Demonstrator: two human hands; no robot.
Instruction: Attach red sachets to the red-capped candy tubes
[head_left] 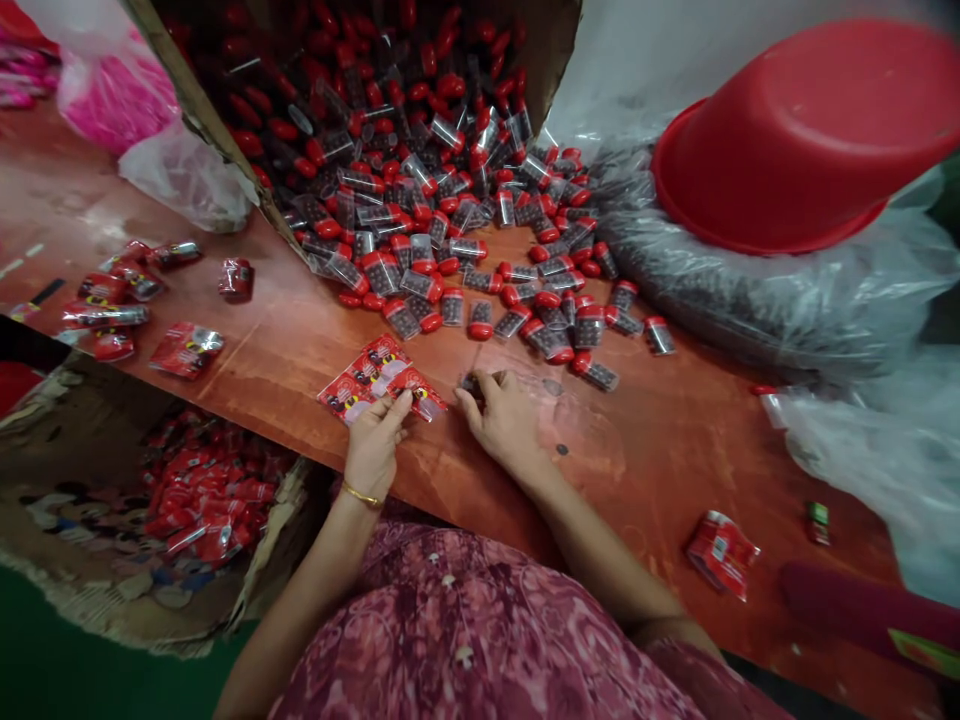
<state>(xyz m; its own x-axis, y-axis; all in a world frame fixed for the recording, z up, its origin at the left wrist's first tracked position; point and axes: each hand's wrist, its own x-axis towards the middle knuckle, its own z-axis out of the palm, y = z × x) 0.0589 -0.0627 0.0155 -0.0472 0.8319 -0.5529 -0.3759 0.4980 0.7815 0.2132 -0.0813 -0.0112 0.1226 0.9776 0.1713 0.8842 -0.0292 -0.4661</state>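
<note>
My left hand (375,442) rests near the table's front edge, fingers pinched on a fan of red printed packets (371,377). Just to the right, my right hand (504,418) lies curled on the brown table (300,340), its fingertips closed around a small dark tube (472,381) that is mostly hidden. Beyond both hands lies a heap of small clear tubes with red caps (480,270), spilling from a tipped cardboard box (225,130).
An upturned red basin (810,130) sits on clear plastic bags (825,300) at the right. Filled red packets (112,300) lie at the left; a carton of packets (202,500) stands below the table edge. Another red packet (721,552) lies at the front right.
</note>
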